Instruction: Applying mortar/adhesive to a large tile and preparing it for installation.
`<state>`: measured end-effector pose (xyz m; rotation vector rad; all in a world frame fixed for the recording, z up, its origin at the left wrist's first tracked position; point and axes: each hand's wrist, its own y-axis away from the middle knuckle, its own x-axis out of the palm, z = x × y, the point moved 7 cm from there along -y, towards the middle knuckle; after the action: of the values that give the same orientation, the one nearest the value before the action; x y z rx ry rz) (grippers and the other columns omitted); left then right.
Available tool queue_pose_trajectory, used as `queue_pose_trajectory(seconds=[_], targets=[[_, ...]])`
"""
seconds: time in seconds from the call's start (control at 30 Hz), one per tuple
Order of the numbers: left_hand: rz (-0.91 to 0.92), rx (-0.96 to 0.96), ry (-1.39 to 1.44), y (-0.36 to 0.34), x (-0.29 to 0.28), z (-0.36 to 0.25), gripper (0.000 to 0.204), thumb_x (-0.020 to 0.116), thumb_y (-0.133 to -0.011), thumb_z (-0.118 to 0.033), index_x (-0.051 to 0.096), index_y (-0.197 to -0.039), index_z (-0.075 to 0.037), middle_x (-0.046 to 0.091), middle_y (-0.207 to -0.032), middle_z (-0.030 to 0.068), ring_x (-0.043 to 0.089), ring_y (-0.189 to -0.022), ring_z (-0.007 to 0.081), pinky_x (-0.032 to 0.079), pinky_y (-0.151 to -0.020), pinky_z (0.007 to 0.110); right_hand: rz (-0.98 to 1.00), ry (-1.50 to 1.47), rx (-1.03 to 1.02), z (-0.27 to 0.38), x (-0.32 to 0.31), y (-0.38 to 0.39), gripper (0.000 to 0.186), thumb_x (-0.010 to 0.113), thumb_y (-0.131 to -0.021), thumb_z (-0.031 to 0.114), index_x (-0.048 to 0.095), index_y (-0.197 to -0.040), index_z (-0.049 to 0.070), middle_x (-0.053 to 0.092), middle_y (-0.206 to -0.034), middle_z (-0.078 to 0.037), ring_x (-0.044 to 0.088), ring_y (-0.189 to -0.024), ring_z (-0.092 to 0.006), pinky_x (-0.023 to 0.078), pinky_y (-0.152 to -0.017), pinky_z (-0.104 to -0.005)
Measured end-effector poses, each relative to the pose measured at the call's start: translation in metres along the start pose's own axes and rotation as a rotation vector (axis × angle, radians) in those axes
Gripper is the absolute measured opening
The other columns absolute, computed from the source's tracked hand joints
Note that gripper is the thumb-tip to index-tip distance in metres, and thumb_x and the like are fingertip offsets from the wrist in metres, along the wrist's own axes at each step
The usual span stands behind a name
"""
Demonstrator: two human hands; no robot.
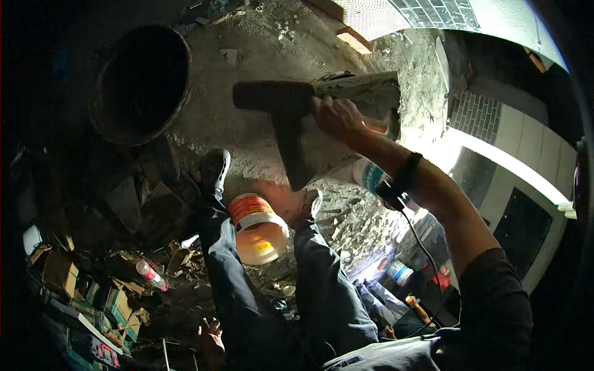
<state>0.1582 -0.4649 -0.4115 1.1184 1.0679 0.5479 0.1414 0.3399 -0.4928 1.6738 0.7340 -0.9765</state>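
My right hand (337, 117) is closed round a dark tool (272, 96) with a broad, flat, bar-like head, held over the mortar-covered ground. Its exact kind is hard to make out in the shade. A short wooden handle piece (375, 125) shows beside my right wrist, next to a grey, dirt-caked container-like thing (371, 86). A black band with a cabled device is on that wrist. Low by my left leg, my left hand (211, 337) hangs in dim light, its fingers loosely bent and apart, with nothing seen in them. An orange-and-white bucket (253, 213) stands between my legs.
A large dark round tub (142, 83) stands at the far left. Cardboard boxes (120, 309) and a plastic bottle (151, 275) lie at lower left. A white-and-teal bucket (370, 176) is under my right forearm. Another person's legs (380, 303) show at lower right, near rubble.
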Motion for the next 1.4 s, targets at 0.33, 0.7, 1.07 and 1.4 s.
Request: queue_pose_trajectory(seconds=[0.33, 0.7, 1.07, 1.4], targets=[[0.653, 0.046, 0.405, -0.062, -0.030, -0.104, 0.063, 0.062, -0.100, -0.031, 0.035, -0.152, -0.009, 0.059, -0.133, 0.0160, 0.058, -0.118, 0.0255, 0.046, -0.100, 0.047, 0.326, -0.539, 0.296, -0.013, -0.020, 0.017, 0.036, 0.062, -0.087, 0.021, 0.059, -0.116, 0.001, 0.069, -0.084, -0.027, 0.070, -0.082, -0.0433, 0.055, -0.071, -0.0541], [0.670, 0.732, -0.262, 0.009, 0.476, -0.306, 0.047, 0.047, -0.104, -0.031, 0.057, -0.132, 0.006, 0.062, -0.132, 0.0183, 0.056, -0.125, 0.0267, 0.040, -0.107, 0.037, 0.040, -0.567, 0.484, -0.116, 0.040, -0.015, 0.018, 0.059, -0.089, 0.016, 0.066, -0.101, 0.005, 0.071, -0.091, -0.021, 0.070, -0.088, -0.0397, 0.056, -0.073, -0.0507], [0.558, 0.268, 0.150, 0.049, 0.593, -0.306, 0.092, 0.039, -0.094, -0.075, 0.041, -0.147, -0.001, 0.054, -0.138, 0.0165, 0.053, -0.125, 0.0306, 0.038, -0.108, 0.044, 0.187, -0.405, 0.514, -0.115, 0.061, 0.087, 0.014, 0.055, -0.092, 0.015, 0.059, -0.099, 0.004, 0.070, -0.083, -0.018, 0.073, -0.075, -0.0328, 0.058, -0.062, -0.0461], [0.459, 0.424, -0.077, 0.078, 0.620, -0.362, 0.095, 0.039, -0.092, -0.077, 0.019, -0.160, -0.013, 0.027, -0.160, 0.0198, 0.028, -0.146, 0.0371, 0.026, -0.115, 0.049, -0.002, -0.671, 0.514, -0.308, 0.067, 0.115, 0.026, 0.064, -0.086, 0.022, 0.063, -0.095, -0.002, 0.067, -0.085, -0.027, 0.068, -0.085, -0.0440, 0.056, -0.076, -0.0504]])
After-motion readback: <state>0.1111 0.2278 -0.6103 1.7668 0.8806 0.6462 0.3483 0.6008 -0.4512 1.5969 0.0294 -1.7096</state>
